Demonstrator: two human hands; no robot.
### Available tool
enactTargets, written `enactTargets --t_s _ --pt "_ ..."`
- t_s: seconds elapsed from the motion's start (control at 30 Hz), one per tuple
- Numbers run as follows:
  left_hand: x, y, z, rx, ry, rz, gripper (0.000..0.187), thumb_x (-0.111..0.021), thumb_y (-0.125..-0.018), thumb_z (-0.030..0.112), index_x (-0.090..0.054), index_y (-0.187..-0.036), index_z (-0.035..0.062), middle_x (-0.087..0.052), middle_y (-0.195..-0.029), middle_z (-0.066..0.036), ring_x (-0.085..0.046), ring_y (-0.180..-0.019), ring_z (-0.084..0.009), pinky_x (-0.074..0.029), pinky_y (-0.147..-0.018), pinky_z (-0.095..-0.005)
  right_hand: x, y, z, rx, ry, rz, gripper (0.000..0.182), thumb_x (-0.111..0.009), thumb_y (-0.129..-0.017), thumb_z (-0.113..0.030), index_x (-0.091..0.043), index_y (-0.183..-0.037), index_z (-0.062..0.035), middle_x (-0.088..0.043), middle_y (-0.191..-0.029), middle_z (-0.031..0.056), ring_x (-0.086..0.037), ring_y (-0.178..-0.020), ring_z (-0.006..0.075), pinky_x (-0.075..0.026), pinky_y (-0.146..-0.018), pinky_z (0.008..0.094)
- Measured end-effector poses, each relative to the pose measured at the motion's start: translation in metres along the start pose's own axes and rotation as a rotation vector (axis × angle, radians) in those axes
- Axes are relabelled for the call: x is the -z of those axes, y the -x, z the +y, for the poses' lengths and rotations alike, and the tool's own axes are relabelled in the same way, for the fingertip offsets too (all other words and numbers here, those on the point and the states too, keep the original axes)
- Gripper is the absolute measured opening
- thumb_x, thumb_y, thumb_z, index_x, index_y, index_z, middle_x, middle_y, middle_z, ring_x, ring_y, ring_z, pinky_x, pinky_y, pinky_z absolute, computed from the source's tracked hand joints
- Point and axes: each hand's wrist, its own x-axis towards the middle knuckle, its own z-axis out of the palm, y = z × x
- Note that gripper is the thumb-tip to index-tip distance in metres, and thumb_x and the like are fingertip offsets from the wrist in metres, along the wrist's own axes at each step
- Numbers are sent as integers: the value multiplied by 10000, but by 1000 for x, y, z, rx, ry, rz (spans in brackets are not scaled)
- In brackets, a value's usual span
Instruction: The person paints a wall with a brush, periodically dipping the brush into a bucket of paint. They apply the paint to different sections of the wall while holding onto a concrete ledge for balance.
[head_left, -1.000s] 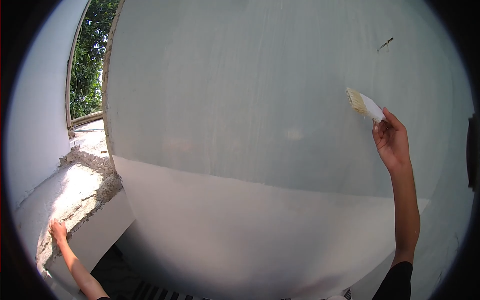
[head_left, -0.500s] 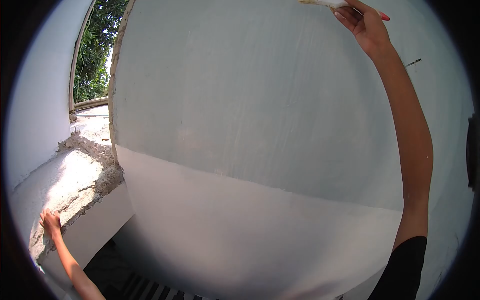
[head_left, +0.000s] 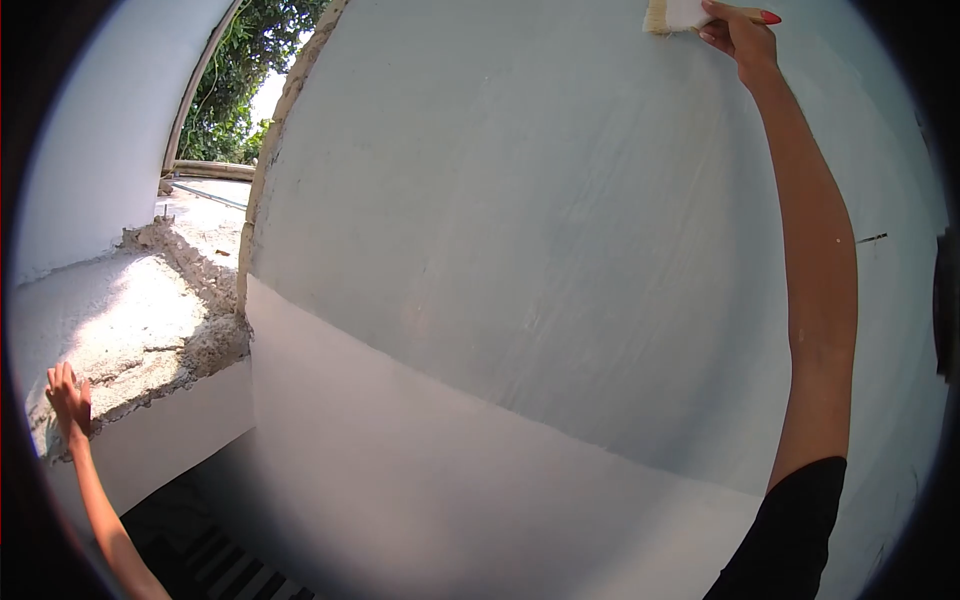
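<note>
High on the grey-painted wall (head_left: 500, 220), my right hand (head_left: 742, 38) is closed round a paintbrush (head_left: 682, 14). The brush has pale bristles, a white ferrule and a handle with a red tip. Its bristles point left, at or close to the wall; contact is hard to tell. At the lower left, my left hand (head_left: 70, 402) rests on the edge of a rough concrete ledge (head_left: 150, 310), with its fingers spread. Below the grey area runs a paler, whitish band of wall (head_left: 400, 430), with a slanting border between the two.
A doorway or window opening at the upper left shows leafy trees (head_left: 240, 80). Its broken masonry edge (head_left: 285, 110) borders the painted wall. A thin metal piece (head_left: 872, 238) sticks out of the wall beside my right forearm. Dark striped shapes (head_left: 215, 555), perhaps steps, lie below.
The view has tilted and shifted upward, so more of the brush shows. My right hand still holds the brush, now with its bristles in full view. My left hand stays on the ledge.
</note>
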Motion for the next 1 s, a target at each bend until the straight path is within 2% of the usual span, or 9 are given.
enactTargets --t_s 0.27,0.4,0.47,0.6,0.73,0.77,0.9,0.93,1.0 --pt "-26 12 -24 -133 1 191 619 -662 -913 160 -399 -1466 70 -475 -1445 -187 -369 -1445 -374 -307 -1154 -533 24 -15 -14 127 26 137 227 -729 -910 -164 -730 -1029 29 -704 -784 88 -671 -650 156 -573 -605 271" --pt "-37 15 -30 -140 -9 279 627 -644 -951 193 -382 -1510 80 -375 -1567 -183 -273 -1520 -356 -193 -1245 -536 21 -3 -13 147 152 -402 261 -739 -901 -176 -728 -1036 48 -709 -796 94 -672 -661 165 -575 -614 289" --pt "-16 11 -17 -129 -33 287 514 -631 -923 147 -464 -1397 40 -501 -1379 -199 -400 -1402 -370 -270 -1182 -527 12 2 -18 156 291 -515 268 -739 -898 -178 -729 -1030 56 -716 -817 104 -676 -673 178 -578 -617 300" --pt "1 8 -4 -121 3 266 474 -626 -909 134 -474 -1347 34 -499 -1309 -193 -416 -1344 -368 -285 -1147 -521 5 -16 -38 230 446 -368 271 -747 -887 -182 -742 -1032 47 -731 -895 121 -702 -753 223 -608 -660 332" --pt "11 5 4 -115 38 256 434 -621 -895 120 -484 -1297 28 -498 -1238 -188 -432 -1287 -367 -301 -1112 -516 -2 -42 -50 445 587 -191 248 -754 -873 -124 -747 -1063 36 -751 -945 139 -689 -764 176 -610 -664 322" --pt "12 6 6 -113 45 253 424 -619 -891 117 -487 -1284 27 -498 -1221 -186 -436 -1272 -366 -305 -1104 -514 -9 -38 -51 590 567 -143 226 -746 -870 -95 -758 -1073 5 -762 -950 130 -688 -782 171 -608 -725 334" --pt "22 8 10 -101 75 227 384 -614 -878 103 -497 -1234 21 -496 -1150 -181 -452 -1214 -364 -321 -1069 -509 -15 -25 -23 588 693 -98 230 -741 -875 -128 -783 -1093 -66 -777 -1001 127 -706 -869 224 -574 -848 379" --pt "24 7 13 -102 78 222 374 -613 -874 100 -500 -1222 19 -496 -1133 -180 -456 -1200 -364 -325 -1060 -507 -8 -46 11 868 811 -211 202 -699 -922 -99 -759 -1107 -42 -737 -960 97 -703 -847 198 -579 -789 323" --pt "30 5 17 -101 89 213 354 -610 -867 93 -505 -1197 16 -495 -1098 -177 -464 -1171 -363 -333 -1043 -504 -8 -34 36 1092 1000 -138 193 -727 -875 -91 -790 -1057 -112 -743 -866 62 -697 -802 217 -550 -748 344"
